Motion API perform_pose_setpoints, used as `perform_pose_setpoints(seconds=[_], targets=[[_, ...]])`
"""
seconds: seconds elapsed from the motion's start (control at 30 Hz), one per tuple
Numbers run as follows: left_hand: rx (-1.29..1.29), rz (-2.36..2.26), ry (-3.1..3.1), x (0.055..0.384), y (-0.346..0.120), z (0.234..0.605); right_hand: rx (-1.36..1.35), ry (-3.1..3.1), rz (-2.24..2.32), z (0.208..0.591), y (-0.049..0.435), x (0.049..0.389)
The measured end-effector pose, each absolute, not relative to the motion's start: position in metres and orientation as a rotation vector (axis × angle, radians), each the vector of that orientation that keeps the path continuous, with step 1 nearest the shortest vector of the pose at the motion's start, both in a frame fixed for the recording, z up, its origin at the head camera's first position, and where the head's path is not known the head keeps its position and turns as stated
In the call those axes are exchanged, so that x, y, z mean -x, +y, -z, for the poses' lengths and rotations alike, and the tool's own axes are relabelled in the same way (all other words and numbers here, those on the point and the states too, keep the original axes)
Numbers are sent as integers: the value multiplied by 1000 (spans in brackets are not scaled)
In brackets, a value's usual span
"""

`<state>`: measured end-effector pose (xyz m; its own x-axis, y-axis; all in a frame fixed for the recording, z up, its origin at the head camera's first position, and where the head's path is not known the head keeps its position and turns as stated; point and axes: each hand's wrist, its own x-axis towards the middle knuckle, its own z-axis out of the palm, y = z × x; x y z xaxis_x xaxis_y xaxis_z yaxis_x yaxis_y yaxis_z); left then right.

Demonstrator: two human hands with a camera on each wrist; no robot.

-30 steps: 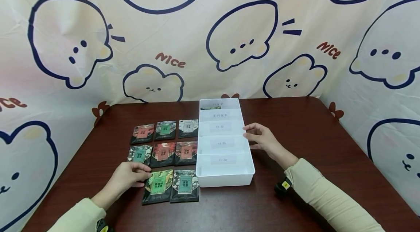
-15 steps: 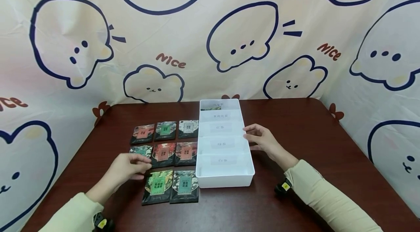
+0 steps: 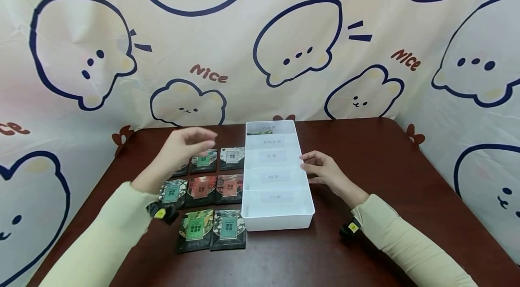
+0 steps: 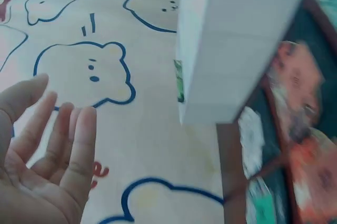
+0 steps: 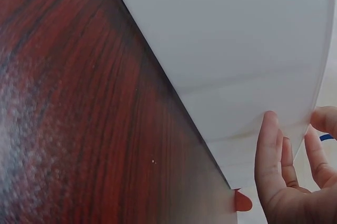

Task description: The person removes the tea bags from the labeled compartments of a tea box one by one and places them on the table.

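My left hand (image 3: 178,156) is raised over the far left of the tea sachets, holding nothing, its fingers loosely bent with the thumb apart. Its empty palm also shows in the left wrist view. Beneath it, the red-labelled sachet at the far left is mostly hidden. Near its fingertips lie a green-labelled sachet (image 3: 204,160) and a white-labelled sachet (image 3: 232,159). A white divided box (image 3: 278,224) stands to the right of the sachets. My right hand (image 3: 327,172) touches its right side; in the right wrist view the fingers (image 5: 269,155) rest against the outer wall, thumb at the rim.
The box has several labelled compartments, and a green sachet (image 3: 260,132) sits in the farthest one. More sachets lie in rows, including a green one (image 3: 196,231) and a teal one (image 3: 229,230) in front. A patterned cloth (image 3: 239,48) hangs behind the dark wooden table (image 3: 349,142).
My left hand has lifted from beside the left-hand sachets and moved away from me, up over the far row. The right hand has stayed at the box's side.
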<state>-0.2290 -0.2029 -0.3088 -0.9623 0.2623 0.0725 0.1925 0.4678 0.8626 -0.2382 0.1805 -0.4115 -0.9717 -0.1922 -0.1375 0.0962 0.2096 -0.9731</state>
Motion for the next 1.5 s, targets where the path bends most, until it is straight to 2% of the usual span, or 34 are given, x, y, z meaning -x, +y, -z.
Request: perform_pose_setpoints(seconds=[0.2,0.4,0.53,0.9,1.5], targets=[[-456,-1619,2511,274,-169,307,97,2243,1841,412,179,240],[-396,-1599,2489,317,-147,325,81,2218,1852,414,176,241],[-376,-1540,2462,332,-143,340,81,2201,1860,416,173,241],[-313,-1470,2385,345,-136,366,74,2230,1855,415,175,241],[-207,-1491,2480,346,-121,376,55,2230,1871,412,181,239]])
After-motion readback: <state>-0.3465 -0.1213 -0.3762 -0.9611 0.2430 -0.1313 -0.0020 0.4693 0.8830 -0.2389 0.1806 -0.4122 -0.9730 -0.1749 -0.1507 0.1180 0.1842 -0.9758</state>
